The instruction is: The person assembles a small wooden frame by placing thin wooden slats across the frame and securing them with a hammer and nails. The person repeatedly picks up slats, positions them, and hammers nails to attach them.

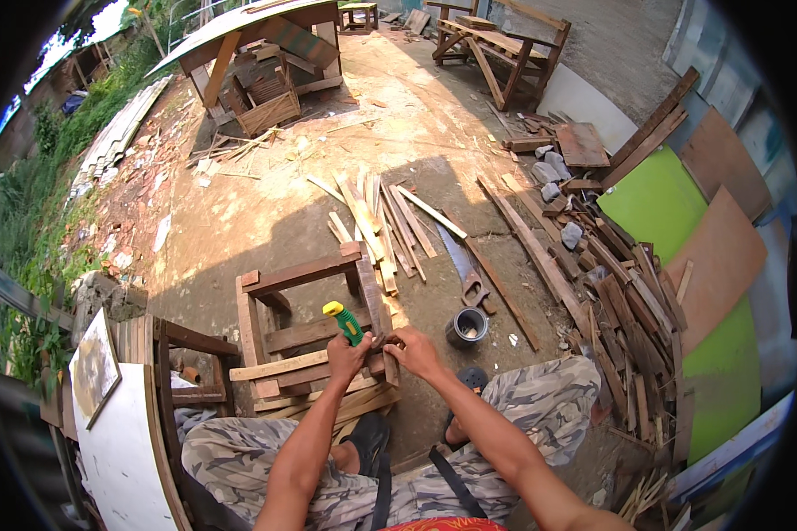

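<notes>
Wooden frame (314, 332) sits on the dirt ground (239, 212) right in front of your knees, and both your hands are at its near right corner. Your left hand (347, 352) has its grip wrapped tight round a tool with a green and yellow handle (342, 320). Your right hand (413, 350) pinches at the frame's corner post; whether it holds anything small, you cannot tell. A grey tin (467, 327) stands just right, beside a handsaw (462, 265).
</notes>
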The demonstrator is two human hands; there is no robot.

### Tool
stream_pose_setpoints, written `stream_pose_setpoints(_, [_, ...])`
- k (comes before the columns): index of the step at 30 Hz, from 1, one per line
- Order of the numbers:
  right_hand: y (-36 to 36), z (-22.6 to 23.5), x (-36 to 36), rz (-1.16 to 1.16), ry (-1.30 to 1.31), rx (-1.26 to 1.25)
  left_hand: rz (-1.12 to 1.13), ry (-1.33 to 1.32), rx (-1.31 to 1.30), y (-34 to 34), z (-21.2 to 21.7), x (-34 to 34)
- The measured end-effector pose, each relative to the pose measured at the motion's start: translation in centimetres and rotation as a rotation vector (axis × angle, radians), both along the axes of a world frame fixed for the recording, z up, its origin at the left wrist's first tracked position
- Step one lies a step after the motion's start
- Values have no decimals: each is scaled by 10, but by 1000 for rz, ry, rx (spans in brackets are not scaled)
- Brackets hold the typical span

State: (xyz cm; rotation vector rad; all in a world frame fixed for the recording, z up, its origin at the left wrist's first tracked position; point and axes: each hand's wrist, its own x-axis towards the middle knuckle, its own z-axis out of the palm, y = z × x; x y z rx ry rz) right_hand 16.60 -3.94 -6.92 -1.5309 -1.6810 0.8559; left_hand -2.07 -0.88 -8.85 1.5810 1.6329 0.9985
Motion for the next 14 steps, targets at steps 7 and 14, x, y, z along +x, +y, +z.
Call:
stream_pose_setpoints(7, [-2, 4, -4, -71, -72, 133, -23, -44, -126, 1, 8, -6])
stream_pose_setpoints(14, [22, 24, 42, -174, -273, -83, -60, -112, -223, 8, 12, -14])
